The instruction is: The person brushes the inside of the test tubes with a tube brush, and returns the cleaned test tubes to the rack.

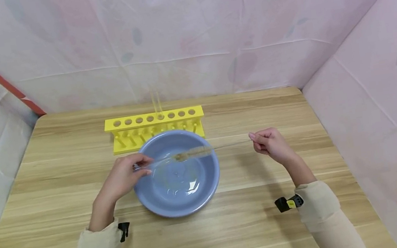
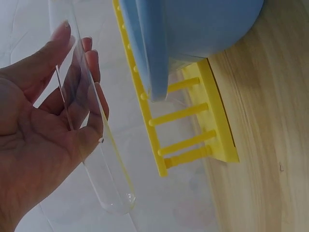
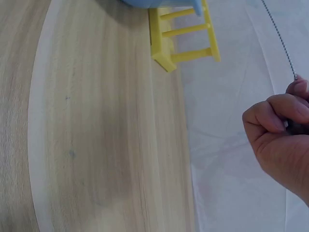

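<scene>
My left hand (image 1: pixel 123 176) holds a clear glass test tube (image 2: pixel 108 169) between thumb and curled fingers, at the left rim of the blue basin (image 1: pixel 183 211). The tube's rounded end sticks out past the palm in the left wrist view. In my right hand (image 1: pixel 271 144) I pinch the thin twisted-wire handle (image 3: pixel 281 41) of a test tube brush (image 1: pixel 198 152). The brush's tan bristles are over the basin, and its tip meets the tube's mouth; whether it is inside cannot be told. Water shines at the basin's bottom.
Behind the basin stands a yellow test tube rack (image 1: pixel 153 118) with a row of holes and pegs. Another clear test tube (image 1: pixel 157 104) is upright in one hole. A wooden table (image 1: pixel 207 241) lies beneath, with patterned cloth (image 1: pixel 186 36) hanging at the back and sides.
</scene>
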A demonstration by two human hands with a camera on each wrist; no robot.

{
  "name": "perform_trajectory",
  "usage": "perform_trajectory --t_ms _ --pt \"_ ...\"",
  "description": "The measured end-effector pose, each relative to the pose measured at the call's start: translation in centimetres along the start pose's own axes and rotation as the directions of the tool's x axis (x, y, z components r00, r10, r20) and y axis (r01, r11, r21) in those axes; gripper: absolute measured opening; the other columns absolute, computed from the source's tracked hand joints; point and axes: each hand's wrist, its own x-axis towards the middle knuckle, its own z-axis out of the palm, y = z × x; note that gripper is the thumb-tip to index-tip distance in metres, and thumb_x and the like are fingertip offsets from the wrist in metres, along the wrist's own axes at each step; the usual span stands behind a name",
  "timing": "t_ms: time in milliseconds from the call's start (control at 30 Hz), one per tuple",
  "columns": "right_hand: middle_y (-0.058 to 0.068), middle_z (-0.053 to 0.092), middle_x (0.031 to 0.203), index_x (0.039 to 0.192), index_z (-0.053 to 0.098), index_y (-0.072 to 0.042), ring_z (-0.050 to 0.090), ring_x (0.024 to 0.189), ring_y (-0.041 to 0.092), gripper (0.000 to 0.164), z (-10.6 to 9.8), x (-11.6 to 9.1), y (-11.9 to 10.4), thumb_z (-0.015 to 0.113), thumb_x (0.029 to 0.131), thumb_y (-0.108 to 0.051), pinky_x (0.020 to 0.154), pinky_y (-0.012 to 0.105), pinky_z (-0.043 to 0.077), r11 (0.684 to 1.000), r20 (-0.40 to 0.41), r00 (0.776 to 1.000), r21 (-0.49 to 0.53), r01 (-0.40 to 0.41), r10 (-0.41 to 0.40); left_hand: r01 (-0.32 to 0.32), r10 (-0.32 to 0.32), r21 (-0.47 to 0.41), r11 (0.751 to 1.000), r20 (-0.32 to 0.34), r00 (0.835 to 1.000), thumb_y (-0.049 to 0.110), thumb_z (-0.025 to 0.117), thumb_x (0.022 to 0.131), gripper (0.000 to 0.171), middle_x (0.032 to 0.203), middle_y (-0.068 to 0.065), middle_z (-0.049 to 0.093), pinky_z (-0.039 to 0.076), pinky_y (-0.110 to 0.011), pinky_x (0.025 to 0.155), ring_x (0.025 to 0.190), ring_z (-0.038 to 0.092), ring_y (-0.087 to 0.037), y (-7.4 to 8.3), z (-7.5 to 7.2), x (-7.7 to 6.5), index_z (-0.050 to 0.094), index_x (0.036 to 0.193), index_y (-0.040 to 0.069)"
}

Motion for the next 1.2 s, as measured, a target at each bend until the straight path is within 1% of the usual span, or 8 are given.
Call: perform_trajectory --t_ms 100,200,267,467,600,733,967,1200 --pt "-0.002 0.027 0.045 0.051 0.034 -0.001 0.019 0.039 0.011 0.047 -0.6 0.1 0.5 0.044 0.096 -0.009 0.043 0.028 0.014 0.974 0.032 0.992 0.188 -0.123 0.119 -0.006 0.006 0.016 1.000 -0.001 1.000 -0.002 0.073 0.073 0.019 0.084 -0.008 0.066 0.049 -0.039 0.072 0.080 0.060 -0.023 0.1 0.3 0.1 0.067 0.091 -0.001" --pt "-0.004 0.028 0.046 0.050 0.035 -0.007 0.018 0.040 0.010 0.047 -1.1 0.1 0.5 0.042 0.097 -0.007 0.046 0.027 0.014 0.936 0.057 0.976 0.276 -0.217 0.209 0.001 -0.001 0.028 1.000 0.008 1.000 -0.001 0.073 0.073 0.019 0.085 -0.010 0.066 0.049 -0.039 0.073 0.081 0.060 -0.025 0.3 0.3 0.3 0.067 0.091 -0.001" --pt "-0.004 0.029 0.046 0.050 0.036 -0.008 0.017 0.040 0.011 0.047 -1.5 0.0 0.6 0.041 0.097 -0.006 0.047 0.028 0.013 0.918 0.056 0.972 0.320 -0.235 0.230 0.010 -0.011 0.045 0.999 0.005 1.000 -0.001 0.073 0.073 0.020 0.086 -0.011 0.066 0.049 -0.041 0.074 0.082 0.060 -0.026 0.2 0.2 0.2 0.067 0.092 -0.001" --pt "-0.001 0.028 0.045 0.051 0.034 -0.005 0.013 0.042 0.015 0.047 -3.4 -0.9 1.3 0.036 0.098 -0.002 0.050 0.030 0.013 0.922 0.022 0.986 0.351 -0.162 0.165 0.073 -0.072 0.046 0.996 -0.014 0.997 -0.003 0.070 0.075 0.019 0.088 -0.012 0.066 0.047 -0.041 0.074 0.084 0.059 -0.025 -0.4 -0.6 -0.6 0.067 0.094 -0.002" --pt "0.000 0.028 0.046 0.051 0.037 -0.005 0.014 0.043 0.016 0.047 -4.1 -1.4 1.6 0.037 0.098 -0.004 0.049 0.026 0.019 0.924 0.027 0.987 0.350 -0.156 0.157 0.065 -0.065 0.032 0.997 -0.007 0.998 -0.003 0.070 0.076 0.019 0.088 -0.013 0.066 0.047 -0.041 0.073 0.084 0.058 -0.025 -0.4 -0.7 -0.8 0.066 0.094 -0.003" --pt "0.000 0.028 0.047 0.051 0.038 -0.004 0.015 0.043 0.016 0.047 -3.9 -1.4 1.7 0.038 0.098 -0.004 0.049 0.024 0.023 0.919 0.042 0.990 0.368 -0.141 0.135 0.055 -0.055 0.040 0.998 -0.004 0.998 -0.003 0.070 0.075 0.019 0.088 -0.013 0.065 0.048 -0.042 0.075 0.084 0.059 -0.026 -0.2 -0.5 -0.6 0.066 0.094 -0.003" --pt "0.002 0.027 0.048 0.053 0.038 -0.003 0.015 0.042 0.016 0.046 -3.1 -1.1 1.6 0.036 0.098 -0.003 0.052 0.029 0.018 0.919 0.074 0.993 0.378 -0.115 0.094 0.064 -0.064 0.052 0.997 -0.007 0.998 -0.004 0.070 0.075 0.020 0.090 -0.014 0.065 0.048 -0.042 0.076 0.084 0.059 -0.026 0.1 -0.1 -0.3 0.066 0.094 -0.003" --pt "0.002 0.027 0.047 0.053 0.038 -0.003 0.016 0.041 0.016 0.045 -2.6 -0.7 1.5 0.038 0.098 -0.005 0.050 0.025 0.024 0.928 0.094 0.992 0.355 -0.115 0.087 0.062 -0.060 0.058 0.996 -0.023 0.998 -0.003 0.072 0.074 0.021 0.090 -0.014 0.065 0.048 -0.041 0.076 0.084 0.058 -0.025 0.2 0.1 -0.1 0.067 0.094 -0.002"
